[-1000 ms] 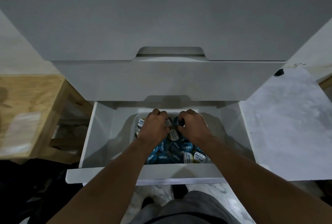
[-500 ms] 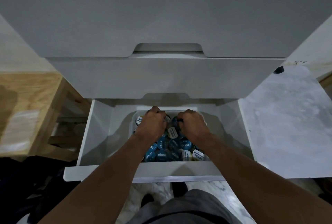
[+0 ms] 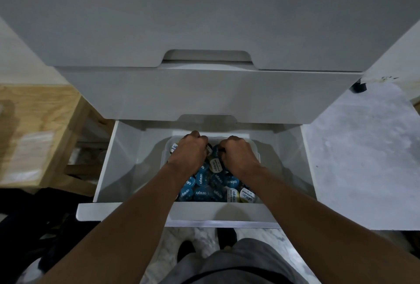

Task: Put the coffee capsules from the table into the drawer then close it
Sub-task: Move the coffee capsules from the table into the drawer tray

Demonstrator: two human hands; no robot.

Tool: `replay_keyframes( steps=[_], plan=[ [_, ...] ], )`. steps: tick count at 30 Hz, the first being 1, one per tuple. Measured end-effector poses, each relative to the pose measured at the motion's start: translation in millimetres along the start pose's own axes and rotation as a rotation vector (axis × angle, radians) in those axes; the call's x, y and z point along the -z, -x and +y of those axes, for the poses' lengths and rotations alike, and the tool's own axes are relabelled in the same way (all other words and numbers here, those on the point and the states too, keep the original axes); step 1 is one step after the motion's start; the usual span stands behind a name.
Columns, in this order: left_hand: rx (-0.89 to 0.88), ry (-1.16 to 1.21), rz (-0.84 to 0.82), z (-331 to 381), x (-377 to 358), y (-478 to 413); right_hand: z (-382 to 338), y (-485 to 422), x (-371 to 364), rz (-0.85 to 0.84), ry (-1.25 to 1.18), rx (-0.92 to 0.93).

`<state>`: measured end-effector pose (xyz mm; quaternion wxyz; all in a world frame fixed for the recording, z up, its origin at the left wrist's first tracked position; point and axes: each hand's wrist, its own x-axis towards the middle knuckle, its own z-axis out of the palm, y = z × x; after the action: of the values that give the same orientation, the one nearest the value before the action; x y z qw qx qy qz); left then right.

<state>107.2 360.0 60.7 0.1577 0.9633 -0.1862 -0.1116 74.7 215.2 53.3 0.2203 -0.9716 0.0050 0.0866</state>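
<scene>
Open drawer point(image 3: 118, 165), left hand point(image 3: 188, 154) and right hand point(image 3: 238, 155) curled – knuckles up – round coffee capsules point(image 3: 205, 184) (blue-lidded mostly)

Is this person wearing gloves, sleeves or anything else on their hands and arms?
No gloves: the left hand and right hand are bare, with no ring or watch showing. Both forearms are bare too, no sleeve in view. Lower down, a grey garment covers the legs.

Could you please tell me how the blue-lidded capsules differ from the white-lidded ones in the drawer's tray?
The blue-lidded capsules far outnumber the white-lidded capsules. The blue lids carry white lettering, while the white lids carry dark lettering and a yellowish edge. Both kinds have round lids and lie jumbled together in the clear tray inside the open drawer.
</scene>
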Motion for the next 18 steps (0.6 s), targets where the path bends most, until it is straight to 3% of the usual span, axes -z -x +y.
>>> replay_keyframes(
  steps=[18],
  plan=[
    [0.065, -0.209, 0.074, 15.0, 16.8, 21.1, 8.1, 12.4, 19.1, 0.027, 0.078, 0.076]
  ],
)
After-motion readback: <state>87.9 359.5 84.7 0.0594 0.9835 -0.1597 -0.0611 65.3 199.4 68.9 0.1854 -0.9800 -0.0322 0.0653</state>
